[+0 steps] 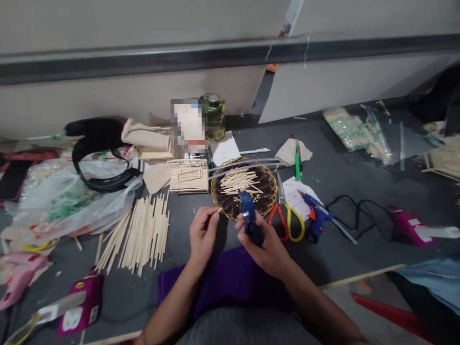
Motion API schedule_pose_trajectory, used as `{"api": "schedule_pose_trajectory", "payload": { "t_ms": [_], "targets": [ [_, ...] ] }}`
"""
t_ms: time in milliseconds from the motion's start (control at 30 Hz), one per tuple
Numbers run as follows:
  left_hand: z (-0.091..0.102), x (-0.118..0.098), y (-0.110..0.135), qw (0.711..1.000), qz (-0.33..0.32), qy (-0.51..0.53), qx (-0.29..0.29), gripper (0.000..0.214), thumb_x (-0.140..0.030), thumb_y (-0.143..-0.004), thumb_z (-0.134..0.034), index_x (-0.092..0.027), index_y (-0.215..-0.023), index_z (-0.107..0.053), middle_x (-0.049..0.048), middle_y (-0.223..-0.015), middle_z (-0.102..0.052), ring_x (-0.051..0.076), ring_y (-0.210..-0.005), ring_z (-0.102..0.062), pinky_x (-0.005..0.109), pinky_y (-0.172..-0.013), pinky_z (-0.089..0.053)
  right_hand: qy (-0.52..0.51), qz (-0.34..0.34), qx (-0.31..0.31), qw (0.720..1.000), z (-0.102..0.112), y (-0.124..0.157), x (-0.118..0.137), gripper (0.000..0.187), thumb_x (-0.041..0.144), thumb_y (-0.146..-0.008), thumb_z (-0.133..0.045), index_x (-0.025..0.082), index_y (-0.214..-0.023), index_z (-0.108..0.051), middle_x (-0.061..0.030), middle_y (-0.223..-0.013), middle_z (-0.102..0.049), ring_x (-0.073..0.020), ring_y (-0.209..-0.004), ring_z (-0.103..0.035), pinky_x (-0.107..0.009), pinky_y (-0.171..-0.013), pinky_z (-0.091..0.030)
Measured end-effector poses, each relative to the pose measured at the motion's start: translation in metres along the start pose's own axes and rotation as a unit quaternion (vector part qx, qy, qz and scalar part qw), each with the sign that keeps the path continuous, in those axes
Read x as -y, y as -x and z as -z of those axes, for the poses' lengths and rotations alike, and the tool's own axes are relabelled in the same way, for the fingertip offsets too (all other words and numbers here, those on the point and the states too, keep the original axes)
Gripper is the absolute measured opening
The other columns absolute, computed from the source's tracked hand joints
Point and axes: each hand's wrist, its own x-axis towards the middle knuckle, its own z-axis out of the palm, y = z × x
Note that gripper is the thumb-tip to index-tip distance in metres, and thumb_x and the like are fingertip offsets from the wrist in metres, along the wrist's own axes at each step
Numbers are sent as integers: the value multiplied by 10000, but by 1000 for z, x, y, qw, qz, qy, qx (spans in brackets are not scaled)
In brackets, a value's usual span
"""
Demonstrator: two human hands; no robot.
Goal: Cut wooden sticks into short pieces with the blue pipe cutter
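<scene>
Beside the basket (pixel 215 184), right hand (pixel 264 247) grips blue tool (pixel 249 218); left hand (pixel 203 235) pinches stick (pixel 219 210).

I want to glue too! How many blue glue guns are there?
2. One blue glue gun in the right hand; another lies right of the scissors. More may hide under the bags.

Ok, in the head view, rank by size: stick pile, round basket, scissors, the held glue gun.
1. Stick pile.
2. Round basket.
3. Scissors and held glue gun look alike; the gun, in the right hand, is nearer the camera, so unranked.
</scene>
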Motion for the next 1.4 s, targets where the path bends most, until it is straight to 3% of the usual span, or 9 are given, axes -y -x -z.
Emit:
{"api": "schedule_pose_trajectory", "payload": {
  "t_ms": [100, 200, 333, 967, 1133, 1400],
  "targets": [
    [8, -17, 3, 999, 10, 41, 3, 118, -246, -903, -588, -201, -927, -694, 17, -832, -613, 138, -795, -565, 241, -728, -435, 111, 76, -56, 989, -1, 0, 0, 285, 196, -858, -517, 202, -1142, -486, -88, -998, -649, -232, -929, -641, -354, -799, -540],
    [11, -25, 7, 994, 24, 106, 18, 109, -243, -903, -590, -208, -924, -691, 19, -837, -596, 141, -792, -546, 242, -715, -425, 225, 148, -108, 957, -5, 1, -4, 446, 187, -825, -517, 165, -1262, -428, -150, -1099, -624, -300, -1041, -603, -455, -884, -513],
    [10, -24, 12, 985, 31, 168, 22, 85, -239, -891, -609, -199, -861, -677, 17, -814, -571, 136, -750, -518, 237, -668, -409, 290, 115, -76, 947, -7, 4, -7, 506, 163, -750, -541, 151, -1248, -453, -161, -1101, -613, -333, -1049, -575, -504, -921, -482],
    [11, -28, 14, 991, -98, 59, 76, 73, -152, -876, -590, -189, -857, -650, 34, -758, -611, 146, -699, -546, 264, -636, -430, 249, 74, -45, 965, -10, 16, -7, 466, 131, -720, -556, 158, -1175, -463, -125, -987, -611, -297, -928, -590, -446, -849, -497],
    [12, -35, 16, 991, -82, 44, 95, 84, -140, -873, -589, -187, -833, -648, 29, -740, -600, 140, -680, -535, 256, -618, -426, 226, 63, -33, 971, -11, 22, -8, 459, 128, -708, -553, 161, -1159, -472, -132, -1008, -630, -293, -936, -608, -432, -859, -506],
    [4, -39, 17, 992, -34, -4, 121, 198, -179, -888, -561, -175, -690, -565, -11, -642, -488, 106, -583, -454, 218, -530, -353, 193, -11, 4, 981, -18, 36, -21, 201, 146, -781, -515, 189, -978, -501, -80, -834, -660, -226, -740, -648, -298, -650, -484]
  ]
}}
